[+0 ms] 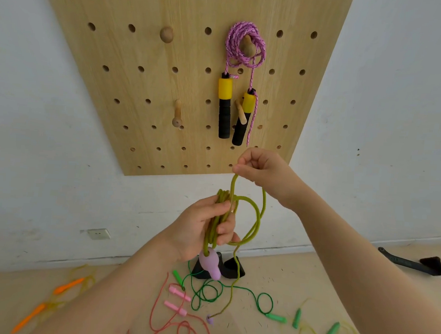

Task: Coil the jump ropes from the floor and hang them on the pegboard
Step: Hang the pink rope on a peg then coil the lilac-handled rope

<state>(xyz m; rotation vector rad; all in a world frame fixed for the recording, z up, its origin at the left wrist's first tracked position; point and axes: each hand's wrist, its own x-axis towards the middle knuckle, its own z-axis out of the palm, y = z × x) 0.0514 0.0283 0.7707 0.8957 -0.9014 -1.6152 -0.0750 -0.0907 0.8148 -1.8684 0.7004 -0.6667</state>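
Your left hand (206, 227) grips a bundle of coils of an olive-green cord jump rope (256, 219), fingers curled round the gathered strands, in front of the white wall below the board. Its lilac plastic handle (210, 266) hangs just under that hand. Your right hand (261, 166), raised higher and to the right, pinches the top of a fresh loop of the same cord between thumb and fingertips. From the coils one strand drops to the floor, ending near a second small lilac piece (209, 320).

Above your hands, the light wooden pegboard (154, 86) leans on the wall, dotted with round holes. A pink-and-purple braided rope (243, 45) is looped over a round wooden peg (247, 47) on it, its two yellow-and-black foam handles (224, 108) hanging down side by side. Two more wooden pegs, one upper left (166, 34) and one lower (177, 114), carry nothing.

On the beige floor (257, 329) lie the other ropes: a dark green cord with green handles (275, 318) in loose loops under your hands, a coral rope with two pink handles (179, 293) to its left, a yellow rope with orange handles (67, 286) at far left, and a pale yellow rope with green handles (333, 329) at right. A black strap-like object (411, 263) lies by the wall at far right.
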